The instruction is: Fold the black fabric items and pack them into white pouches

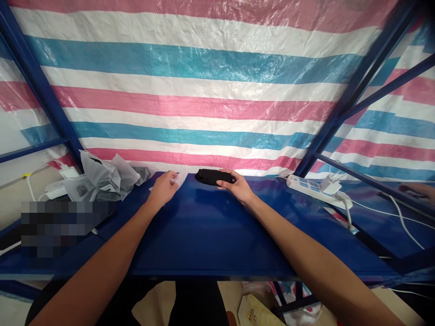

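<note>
My left hand [163, 188] pinches a thin translucent plastic bag [181, 178] near the back edge of the blue table. To its right, my right hand [239, 185] grips one end of a black bundle [211, 176], thumb in front and fingers behind. The bundle is long, dark and looks like rolled or folded fabric; its exact kind does not show. It is held level just over the tabletop, apart from the bag. Part of the bag is hidden behind my left fingers.
Crumpled translucent bags [105, 176] are piled at the left. A white power strip [316, 190] with plugs and cables lies right. Blue metal posts [343, 106] frame the table [210, 235], with a striped tarp [204, 90] behind. Another person's hand [419, 190] appears far right.
</note>
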Tool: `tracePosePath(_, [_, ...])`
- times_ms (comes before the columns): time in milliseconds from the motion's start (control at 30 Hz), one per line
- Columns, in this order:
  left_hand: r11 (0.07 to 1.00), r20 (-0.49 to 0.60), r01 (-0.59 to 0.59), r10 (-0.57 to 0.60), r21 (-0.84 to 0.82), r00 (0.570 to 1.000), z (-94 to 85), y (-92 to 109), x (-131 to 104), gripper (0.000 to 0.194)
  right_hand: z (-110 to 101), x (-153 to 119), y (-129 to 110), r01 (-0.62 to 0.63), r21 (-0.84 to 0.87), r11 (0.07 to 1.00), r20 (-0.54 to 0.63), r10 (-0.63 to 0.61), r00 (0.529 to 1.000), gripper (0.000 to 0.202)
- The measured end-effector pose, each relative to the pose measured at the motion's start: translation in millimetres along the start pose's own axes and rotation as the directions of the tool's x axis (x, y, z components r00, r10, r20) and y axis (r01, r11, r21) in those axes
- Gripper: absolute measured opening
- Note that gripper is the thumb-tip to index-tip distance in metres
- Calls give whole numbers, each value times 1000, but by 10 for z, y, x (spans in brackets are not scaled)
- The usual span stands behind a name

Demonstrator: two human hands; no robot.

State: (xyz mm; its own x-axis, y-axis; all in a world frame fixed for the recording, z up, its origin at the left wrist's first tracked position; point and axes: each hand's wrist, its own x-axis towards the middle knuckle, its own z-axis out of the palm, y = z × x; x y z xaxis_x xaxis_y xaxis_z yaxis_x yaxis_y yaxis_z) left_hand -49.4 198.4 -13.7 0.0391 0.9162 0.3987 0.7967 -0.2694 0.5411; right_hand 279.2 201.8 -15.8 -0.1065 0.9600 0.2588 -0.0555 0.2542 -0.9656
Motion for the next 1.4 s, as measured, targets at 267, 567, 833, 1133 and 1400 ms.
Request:
tracePosePath(267, [998, 49, -58, 58, -16, 997, 9, 132, -57, 17, 263, -162, -211, 8, 160, 987, 106, -25, 994, 65])
tracePosePath(567, [969, 38, -189, 197, -160, 980, 225, 259, -173, 72, 349, -259, -265, 524, -373, 766, 272, -449, 851, 40])
tracePosePath(833, [951, 53, -264, 275, -164, 960, 199, 231, -161, 62, 283, -304, -311, 652, -596, 468, 409, -523, 748, 52])
tracePosePath(1133, [956, 20, -289, 290, -58, 957, 205, 222, -173, 67, 311, -355, -363, 719, -573, 394, 487, -543, 685, 51])
tracePosePath(1400, [930, -40, -366, 364, -33, 930, 159, 337, -210, 79, 489, -371, -281, 591, -553, 587, 237, -570, 787, 41])
